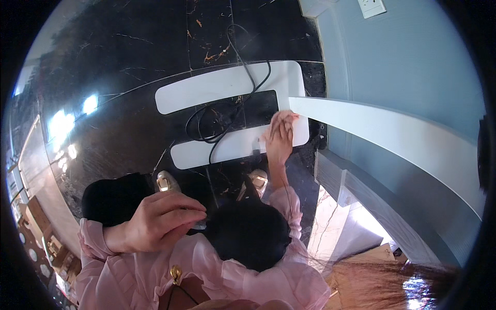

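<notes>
A white U-shaped stand base (206, 93) lies on the dark floor, its two flat legs pointing left. From its right side a long white post (361, 113) rises toward the lower right. My right hand (281, 134) reaches down to the base beside the foot of the post; its fingers are smeared by motion, so what they hold, if anything, is unclear. My left hand (163, 219) is raised in front of my body, fingers and thumb pressed together. A pale bit shows under its fingertips, too small to name. A thin black cable (194, 126) lies in loose loops across both legs.
A blue-grey wall (403, 62) with a white socket plate (372, 7) stands at the right. Below the post is a grey ledge-like panel (377, 201). My shoes (166, 182) are just short of the base. Cardboard boxes (54, 243) sit at the far left.
</notes>
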`<state>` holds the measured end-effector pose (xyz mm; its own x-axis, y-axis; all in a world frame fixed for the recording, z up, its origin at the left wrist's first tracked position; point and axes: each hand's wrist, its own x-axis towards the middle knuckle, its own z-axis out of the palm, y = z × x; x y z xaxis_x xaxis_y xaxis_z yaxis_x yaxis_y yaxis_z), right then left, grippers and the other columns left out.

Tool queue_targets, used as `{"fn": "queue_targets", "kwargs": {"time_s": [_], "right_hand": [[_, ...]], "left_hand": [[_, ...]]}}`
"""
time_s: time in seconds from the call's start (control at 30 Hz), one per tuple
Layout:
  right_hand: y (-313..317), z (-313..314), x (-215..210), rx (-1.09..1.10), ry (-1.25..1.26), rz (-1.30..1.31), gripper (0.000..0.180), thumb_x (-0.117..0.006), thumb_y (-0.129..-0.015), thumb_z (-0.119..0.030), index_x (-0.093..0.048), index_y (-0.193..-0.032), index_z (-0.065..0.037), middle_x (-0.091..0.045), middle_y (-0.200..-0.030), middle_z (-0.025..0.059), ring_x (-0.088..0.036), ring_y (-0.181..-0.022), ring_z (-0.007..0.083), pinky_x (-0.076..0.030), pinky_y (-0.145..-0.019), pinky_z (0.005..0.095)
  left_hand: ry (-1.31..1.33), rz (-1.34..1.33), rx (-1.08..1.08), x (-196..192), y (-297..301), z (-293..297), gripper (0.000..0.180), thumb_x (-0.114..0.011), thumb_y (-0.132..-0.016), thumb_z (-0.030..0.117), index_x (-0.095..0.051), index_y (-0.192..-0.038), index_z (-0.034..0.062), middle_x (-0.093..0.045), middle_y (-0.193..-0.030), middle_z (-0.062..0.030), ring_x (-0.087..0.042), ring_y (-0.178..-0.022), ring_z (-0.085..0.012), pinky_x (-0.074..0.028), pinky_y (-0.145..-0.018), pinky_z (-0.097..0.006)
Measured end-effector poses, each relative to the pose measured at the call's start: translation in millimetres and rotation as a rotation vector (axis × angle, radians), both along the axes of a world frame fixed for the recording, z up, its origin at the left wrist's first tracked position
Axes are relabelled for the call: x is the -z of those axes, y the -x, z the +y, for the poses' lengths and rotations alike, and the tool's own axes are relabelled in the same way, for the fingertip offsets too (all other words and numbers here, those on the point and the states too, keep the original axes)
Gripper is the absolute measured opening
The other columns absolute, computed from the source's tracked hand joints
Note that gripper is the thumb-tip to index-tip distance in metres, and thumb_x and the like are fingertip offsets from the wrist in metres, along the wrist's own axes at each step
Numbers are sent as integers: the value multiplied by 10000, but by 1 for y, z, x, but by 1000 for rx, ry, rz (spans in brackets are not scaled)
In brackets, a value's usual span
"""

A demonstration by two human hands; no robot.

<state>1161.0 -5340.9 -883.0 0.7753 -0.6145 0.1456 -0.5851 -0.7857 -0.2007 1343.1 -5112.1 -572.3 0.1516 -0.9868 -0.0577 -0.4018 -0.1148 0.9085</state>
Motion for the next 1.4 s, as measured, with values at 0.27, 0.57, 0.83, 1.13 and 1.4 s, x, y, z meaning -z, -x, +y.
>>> {"fn": "queue_targets", "kwargs": {"time_s": [0.27, 0.57, 0.83, 1.13, 1.4], "right_hand": [[-141, -62, -12, 291, 190, 158, 598, -523, -815, -227, -357, -1236, 165, -353, -1284, 354, -380, -1178, 442, -276, -1014, 453], [-157, -87, 0, 364, 29, -182, 680, -592, -783, -259, -318, -1288, 104, -336, -1327, 293, -341, -1222, 428, -218, -1063, 443], [-167, -32, 0, -349, -156, -433, 549, -636, -691, -135, -480, -1202, -9, -497, -1217, 187, -450, -1143, 383, -358, -986, 438], [-148, -104, 5, 267, 60, -366, 678, -630, -654, -52, -380, -1285, -42, -415, -1288, 218, -432, -1149, 376, -349, -960, 476], [-184, 13, -19, -195, -70, -330, 671, -570, -736, -127, -318, -1337, 30, -403, -1315, 206, -415, -1179, 375, -366, -959, 445]], "left_hand": [[-9, -37, -20, 0, -6, -3, 234, -630, -728, -21, -620, -959, 16, -598, -980, -134, -623, -804, -237, -519, -658, -315], [-5, -25, -44, 1, -6, -3, 223, -627, -738, -7, -621, -960, 15, -597, -982, -132, -625, -796, -224, -527, -647, -317], [-1, -25, -7, -2, -6, -15, 237, -639, -724, -3, -617, -960, 11, -593, -976, -133, -625, -784, -221, -525, -635, -314], [42, -18, -34, -8, 1, -7, 252, -639, -716, -5, -597, -961, 35, -608, -966, -106, -619, -811, -219, -506, -635, -341], [61, -35, -23, -7, 2, -7, 262, -666, -680, 20, -617, -937, 4, -607, -959, -132, -623, -821, -256, -527, -679, -335]]}}
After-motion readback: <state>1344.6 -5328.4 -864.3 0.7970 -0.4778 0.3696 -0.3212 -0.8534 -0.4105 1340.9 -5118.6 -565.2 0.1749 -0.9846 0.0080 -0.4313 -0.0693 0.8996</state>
